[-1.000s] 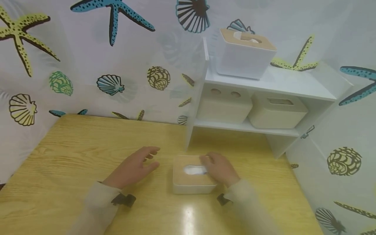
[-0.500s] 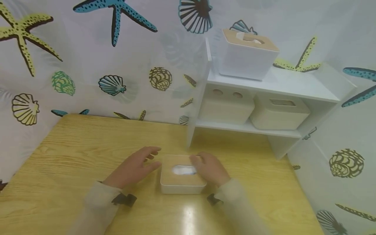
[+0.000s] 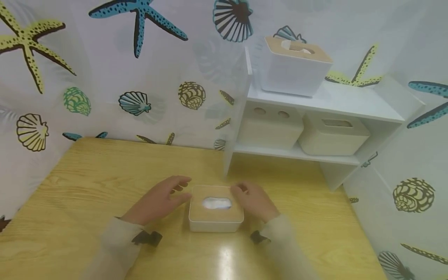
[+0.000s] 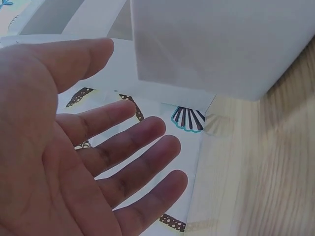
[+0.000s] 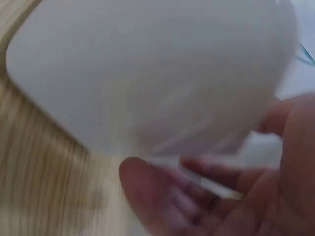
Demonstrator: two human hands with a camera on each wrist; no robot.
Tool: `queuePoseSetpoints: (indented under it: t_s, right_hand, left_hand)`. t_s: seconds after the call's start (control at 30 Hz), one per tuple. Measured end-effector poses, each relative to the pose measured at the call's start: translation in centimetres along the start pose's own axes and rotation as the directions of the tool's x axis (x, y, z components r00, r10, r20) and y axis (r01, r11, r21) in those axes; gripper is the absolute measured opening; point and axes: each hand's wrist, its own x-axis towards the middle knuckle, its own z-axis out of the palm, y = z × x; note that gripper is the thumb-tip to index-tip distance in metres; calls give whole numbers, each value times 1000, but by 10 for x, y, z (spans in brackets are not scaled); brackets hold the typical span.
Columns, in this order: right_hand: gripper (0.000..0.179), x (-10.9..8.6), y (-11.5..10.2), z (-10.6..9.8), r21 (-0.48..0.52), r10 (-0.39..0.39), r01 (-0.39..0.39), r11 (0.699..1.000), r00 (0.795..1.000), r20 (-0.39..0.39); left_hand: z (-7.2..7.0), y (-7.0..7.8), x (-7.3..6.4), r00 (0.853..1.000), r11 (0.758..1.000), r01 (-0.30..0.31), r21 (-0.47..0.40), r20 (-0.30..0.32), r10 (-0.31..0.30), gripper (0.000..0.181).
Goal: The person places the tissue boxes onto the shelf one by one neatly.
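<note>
A white tissue box [image 3: 216,226] with a wood-coloured lid stands on the wooden table, with white tissue [image 3: 217,203] showing in the oval slot. My left hand [image 3: 159,200] is just left of the box, fingers spread; the left wrist view shows its palm [image 4: 69,147] facing the white box wall [image 4: 206,44], with a gap between. At the box's right side, my right hand [image 3: 254,200] has its loosely bent fingers by the back right corner. In the right wrist view, the fingers [image 5: 142,191] are beside the box wall [image 5: 147,73], blurred; contact is hard to tell.
Behind to the right stands a white two-level shelf [image 3: 350,103]. A taller tissue box [image 3: 294,74] sits on top; a box with two round holes [image 3: 269,128] and a box with a rectangular slot [image 3: 336,136] sit below. Seashell-print cloth [image 3: 157,70] hangs behind the table [image 3: 105,167].
The tissue box has slid left towards my left hand, with my right hand moving along. Most recently my right hand has shifted slightly right, off the lid. My left hand has stayed nearly still.
</note>
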Motion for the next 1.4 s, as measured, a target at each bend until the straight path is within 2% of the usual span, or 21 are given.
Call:
queuePoseSetpoints:
  t_s: [0.13,0.2,0.3,0.4,0.53,0.63,0.7,0.77,0.83,0.9,1.07,1.2,1.4]
  right_hand:
    - [38,-5,15,-12,28,-90,88,996,994,65]
    - [36,-7,20,-17,50,-147,143,988,984,98]
    - [40,-12,27,-22,83,-196,185,979,969,147]
    - [50,-16,32,-23,96,-212,196,976,959,191]
    - [61,-22,29,-22,110,-166,143,984,956,243]
    - [79,-26,20,-22,163,-161,113,980,933,321]
    - [90,-24,15,-20,214,-203,129,968,906,372]
    - [99,-23,13,-18,269,-247,142,953,877,412]
    - [104,-24,13,-17,285,-262,147,947,866,425]
    - [107,-27,12,-16,305,-267,140,942,864,427]
    - [104,-30,7,-15,297,-242,129,946,891,385]
    - [100,-29,7,-13,243,-205,121,962,911,358]
    - [101,-28,12,-11,184,-168,109,977,924,343]
  left_hand:
    - [-2,0,-2,1000,1000,11,6,3,-11,57]
    - [-3,1,-3,1000,1000,10,6,9,-10,58]
    - [-4,0,-3,999,1000,24,-10,36,-24,61]
    - [-4,-1,-4,994,998,52,-34,101,-49,68]
    - [-1,-5,-4,976,996,86,-31,204,-78,83]
    - [3,-10,-3,963,995,97,-20,255,-89,92]
    - [5,-12,-2,957,994,104,-14,273,-97,98]
    - [8,-14,-1,956,995,96,-12,278,-89,102]
    - [10,-14,0,956,996,93,-16,281,-85,106]
    - [13,-15,1,956,996,90,-25,282,-79,110]
    - [17,-12,-1,955,996,84,-29,287,-73,117]
    - [17,-9,-3,955,996,90,-19,285,-81,116]
    - [17,-8,-3,954,997,73,-31,295,-61,114]
